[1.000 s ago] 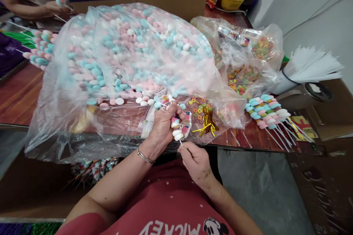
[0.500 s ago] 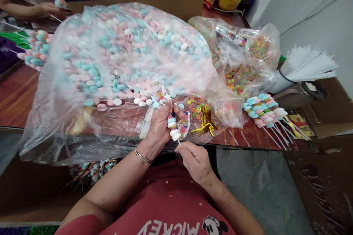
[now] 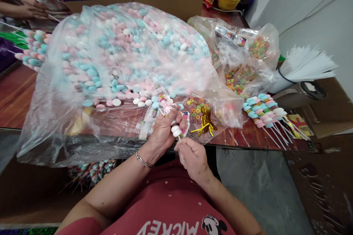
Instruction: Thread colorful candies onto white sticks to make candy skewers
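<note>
My left hand [image 3: 164, 127] is closed round a marshmallow skewer [image 3: 175, 131], whose upper part sits in a clear printed wrapper [image 3: 157, 89]. Pink pieces show above my fingers and white ones below; my fingers hide the middle. Just below, my right hand [image 3: 193, 158] pinches the lower end of the skewer's white stick. Beside my left hand lie a flat printed wrapper [image 3: 146, 125], gold twist ties [image 3: 205, 121] and small coloured candy rings [image 3: 196, 110].
A large clear bag of marshmallows [image 3: 132, 51] spreads over the table. To the right are finished-looking skewers [image 3: 263, 110], a candy-ring bag [image 3: 239, 77] and a container of white sticks [image 3: 306, 64]. At the upper left, a co-worker's hand [image 3: 35, 9] holds another skewer.
The skewer's pink top now shows above my left hand, inside the wrapper. My left hand has shifted slightly lower along it. The co-worker's skewer has moved left and up.
</note>
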Tool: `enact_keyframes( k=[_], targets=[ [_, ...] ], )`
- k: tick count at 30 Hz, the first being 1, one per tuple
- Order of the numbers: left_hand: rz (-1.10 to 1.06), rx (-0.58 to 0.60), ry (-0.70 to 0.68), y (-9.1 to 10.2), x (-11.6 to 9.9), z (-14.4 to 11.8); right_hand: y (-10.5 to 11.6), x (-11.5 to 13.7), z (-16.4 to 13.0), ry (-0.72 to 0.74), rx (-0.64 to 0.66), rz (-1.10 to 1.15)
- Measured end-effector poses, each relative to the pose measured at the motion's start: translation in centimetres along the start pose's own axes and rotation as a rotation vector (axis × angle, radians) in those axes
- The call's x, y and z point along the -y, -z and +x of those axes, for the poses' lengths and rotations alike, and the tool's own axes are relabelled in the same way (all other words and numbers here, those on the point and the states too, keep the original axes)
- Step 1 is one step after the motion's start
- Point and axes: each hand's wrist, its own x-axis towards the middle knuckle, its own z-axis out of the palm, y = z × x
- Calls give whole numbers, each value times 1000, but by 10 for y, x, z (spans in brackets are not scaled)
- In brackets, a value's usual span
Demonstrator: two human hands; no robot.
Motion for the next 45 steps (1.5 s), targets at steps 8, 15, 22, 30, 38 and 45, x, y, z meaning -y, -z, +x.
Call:
enact_keyframes(
  k=[8, 15, 22, 30, 38, 45],
  targets=[
    [43, 3, 4, -2, 3, -5, 12, -14, 5, 840, -349, -1093],
    [114, 110, 92, 0, -20, -11, 17, -9, -1, 559, -148, -641],
    [63, 75, -94, 2, -53, 9, 17, -6, -3, 293, -2, -284],
    [12, 1, -15, -15, -44, 15, 16, -15, -8, -93, 171, 324],
    [-69, -105, -36, -18, -42, 17, 4, 0, -5, -260, 277, 587],
    [101, -55, -141, -14, -22, 8, 3, 0, -1, 305, -80, -356]
  ],
)
